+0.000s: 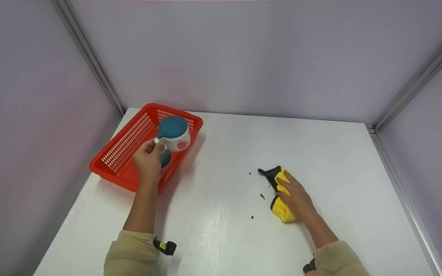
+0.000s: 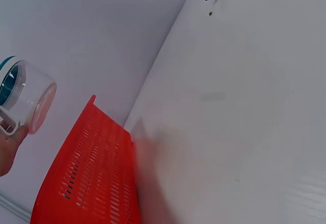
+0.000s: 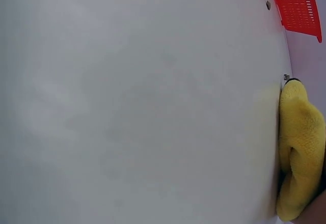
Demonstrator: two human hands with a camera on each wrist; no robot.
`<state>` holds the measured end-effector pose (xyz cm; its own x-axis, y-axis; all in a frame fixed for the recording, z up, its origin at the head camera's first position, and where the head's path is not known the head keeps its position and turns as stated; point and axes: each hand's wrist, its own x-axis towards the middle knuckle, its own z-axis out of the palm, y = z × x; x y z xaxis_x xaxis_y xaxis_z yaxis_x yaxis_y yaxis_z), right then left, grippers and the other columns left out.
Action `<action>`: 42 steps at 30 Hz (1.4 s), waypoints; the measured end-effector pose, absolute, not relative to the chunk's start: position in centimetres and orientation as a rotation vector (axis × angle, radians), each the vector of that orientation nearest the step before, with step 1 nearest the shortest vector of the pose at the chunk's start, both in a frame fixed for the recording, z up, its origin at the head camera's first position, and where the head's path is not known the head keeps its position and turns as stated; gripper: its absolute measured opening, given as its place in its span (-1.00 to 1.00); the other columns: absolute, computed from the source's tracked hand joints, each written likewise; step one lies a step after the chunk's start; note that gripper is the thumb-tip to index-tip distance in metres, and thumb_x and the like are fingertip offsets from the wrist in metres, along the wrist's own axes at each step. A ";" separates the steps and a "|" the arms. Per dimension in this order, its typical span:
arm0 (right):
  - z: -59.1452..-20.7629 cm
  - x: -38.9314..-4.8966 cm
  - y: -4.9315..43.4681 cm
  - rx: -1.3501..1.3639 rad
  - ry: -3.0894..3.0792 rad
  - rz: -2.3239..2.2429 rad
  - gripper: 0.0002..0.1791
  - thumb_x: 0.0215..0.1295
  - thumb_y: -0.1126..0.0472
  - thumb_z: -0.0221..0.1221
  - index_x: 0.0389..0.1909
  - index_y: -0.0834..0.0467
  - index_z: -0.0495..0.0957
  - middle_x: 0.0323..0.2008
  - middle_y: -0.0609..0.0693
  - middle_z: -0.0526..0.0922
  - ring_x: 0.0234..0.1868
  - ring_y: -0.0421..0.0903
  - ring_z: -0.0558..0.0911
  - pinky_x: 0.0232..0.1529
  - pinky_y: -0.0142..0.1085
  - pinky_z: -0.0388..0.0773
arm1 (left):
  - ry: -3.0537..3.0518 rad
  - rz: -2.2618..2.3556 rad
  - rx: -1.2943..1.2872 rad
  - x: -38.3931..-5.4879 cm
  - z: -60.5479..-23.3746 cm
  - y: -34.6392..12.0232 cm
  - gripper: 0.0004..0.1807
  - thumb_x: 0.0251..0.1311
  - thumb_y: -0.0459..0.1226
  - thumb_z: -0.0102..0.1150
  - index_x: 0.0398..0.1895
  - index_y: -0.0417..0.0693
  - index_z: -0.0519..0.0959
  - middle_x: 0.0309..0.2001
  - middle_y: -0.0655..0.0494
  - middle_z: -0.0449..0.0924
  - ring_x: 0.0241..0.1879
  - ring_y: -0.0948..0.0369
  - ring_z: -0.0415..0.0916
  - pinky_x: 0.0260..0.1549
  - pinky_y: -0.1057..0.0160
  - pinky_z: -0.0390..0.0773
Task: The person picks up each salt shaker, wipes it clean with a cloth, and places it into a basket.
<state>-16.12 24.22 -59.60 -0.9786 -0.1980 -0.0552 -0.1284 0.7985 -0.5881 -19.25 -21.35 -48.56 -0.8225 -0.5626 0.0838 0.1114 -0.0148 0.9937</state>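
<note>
My left hand (image 1: 147, 159) pinches the white handle of a clear jar with a teal lid (image 1: 173, 132), a reddish patch showing at its base. The jar is over the right side of a red plastic basket (image 1: 123, 147). Beneath it, partly hidden by the hand, a second teal lid (image 1: 165, 158) shows inside the basket. On the right of the white table, my right hand (image 1: 297, 197) grips a bunched yellow cloth (image 1: 282, 211) with black edging and a black underside. In the right wrist view the fuzzy cloth (image 3: 300, 137) rests against the tabletop.
Several small dark scraps (image 1: 262, 196) lie on the white table (image 1: 221, 172) just left of the cloth. Pale panels stand behind the table and along both sides, with metal posts (image 1: 94, 61) at the corners. The basket sits near the table's back left corner.
</note>
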 end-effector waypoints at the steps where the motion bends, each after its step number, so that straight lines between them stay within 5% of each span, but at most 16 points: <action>1: -59.6 -16.1 24.2 -0.255 2.868 -0.924 -0.41 0.45 0.04 0.12 0.46 -0.03 0.27 0.57 0.00 -0.03 0.55 0.13 0.02 0.51 0.10 0.03 | -1.793 -1.891 0.493 -19.4 -48.5 -21.6 -0.64 0.17 -0.11 0.36 -0.02 -0.09 0.69 -0.09 -0.01 0.70 -0.12 0.12 0.64 -0.05 0.28 0.67; 14: -59.2 -15.8 24.5 -0.221 2.876 -0.914 -0.40 0.45 0.03 0.12 0.46 -0.03 0.26 0.57 -0.01 -0.03 0.55 0.14 0.02 0.51 0.11 0.02 | -1.752 -1.943 0.686 -19.9 -47.6 -24.6 -0.45 -0.01 0.10 0.39 0.06 0.10 0.67 0.08 0.14 0.66 0.07 0.19 0.61 0.12 0.22 0.59; 32: -59.8 -15.2 24.8 -0.270 2.902 -0.929 -0.41 0.44 0.04 0.12 0.45 -0.02 0.28 0.56 0.00 0.00 0.54 0.14 0.05 0.50 0.11 0.04 | -1.704 -1.812 0.811 -19.7 -49.1 -29.0 -0.57 0.18 -0.09 0.35 0.09 -0.06 0.65 0.07 -0.02 0.63 0.06 0.14 0.54 0.13 0.19 0.58; 42: -59.9 -15.2 24.7 -0.260 2.898 -0.935 -0.41 0.44 0.00 0.13 0.45 -0.03 0.29 0.56 -0.01 0.01 0.54 0.13 0.06 0.50 0.10 0.05 | -1.760 -1.800 0.952 -20.0 -49.8 -30.4 -0.53 0.19 -0.03 0.32 0.14 0.00 0.62 0.13 0.02 0.59 0.08 0.18 0.48 0.18 0.21 0.55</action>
